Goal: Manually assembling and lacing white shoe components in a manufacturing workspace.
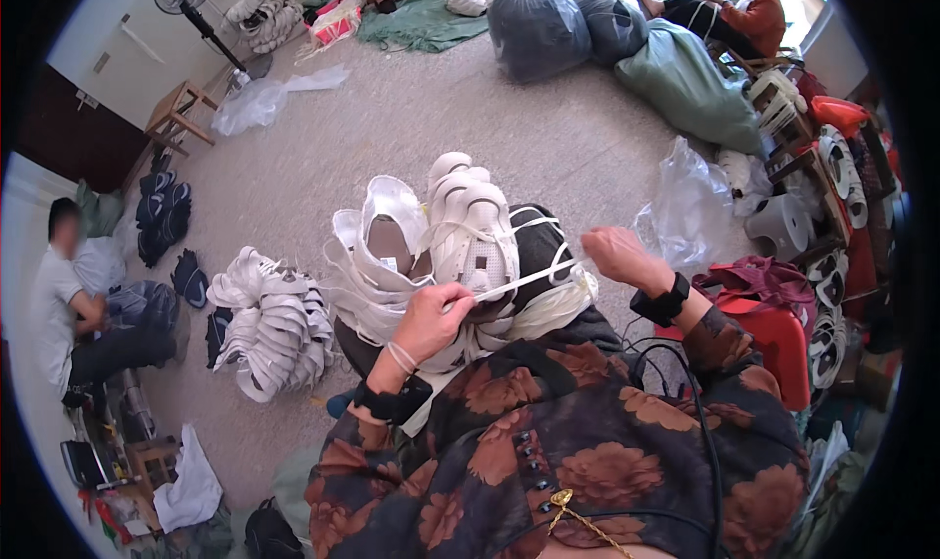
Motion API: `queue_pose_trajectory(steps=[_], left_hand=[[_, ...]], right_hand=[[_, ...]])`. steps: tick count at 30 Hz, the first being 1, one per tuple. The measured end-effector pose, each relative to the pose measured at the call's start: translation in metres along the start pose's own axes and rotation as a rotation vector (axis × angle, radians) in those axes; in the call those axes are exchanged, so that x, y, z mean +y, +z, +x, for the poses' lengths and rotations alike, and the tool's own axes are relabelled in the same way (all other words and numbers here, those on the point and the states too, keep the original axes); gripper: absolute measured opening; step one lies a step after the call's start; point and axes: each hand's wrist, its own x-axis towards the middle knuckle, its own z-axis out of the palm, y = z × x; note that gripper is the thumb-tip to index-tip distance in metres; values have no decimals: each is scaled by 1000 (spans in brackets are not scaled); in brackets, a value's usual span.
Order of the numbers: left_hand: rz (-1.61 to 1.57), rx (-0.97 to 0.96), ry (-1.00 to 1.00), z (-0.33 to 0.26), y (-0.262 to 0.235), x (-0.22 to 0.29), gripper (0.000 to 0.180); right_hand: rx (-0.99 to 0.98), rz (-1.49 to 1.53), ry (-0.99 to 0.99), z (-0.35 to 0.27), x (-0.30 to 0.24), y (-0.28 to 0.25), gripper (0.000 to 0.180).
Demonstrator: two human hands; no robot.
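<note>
A white shoelace [529, 279] is stretched taut above my lap. My left hand [431, 322] pinches one end, its fingers closed. At the other end, on the right, my right hand [622, 257] is closed on the lace. Just beyond the lace lies a white shoe upper [473, 228] with a mesh front, its toe toward the far side. More white uppers [387, 228] lean against it on the left, opening upward. A bunch of loose white laces [578, 295] rests on my dark-trousered lap beneath my right hand.
A stack of white uppers [274, 324] stands on the floor to the left. A person [73, 304] sits farther left, another [734, 16] at the far right. Filled bags [537, 30] lie ahead. On the right are a red stool [774, 339] and a crowded rack [832, 197].
</note>
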Motion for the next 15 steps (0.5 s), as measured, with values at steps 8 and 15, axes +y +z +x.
queue_pose_trajectory(steps=[8,15], left_hand=[[158,72,246,40,31,25,17],[202,73,142,27,10,17,14]], right_hand=[[-79,1169,-150,14,-96,-18,20],[102,775,-271,27,-83,4,16]])
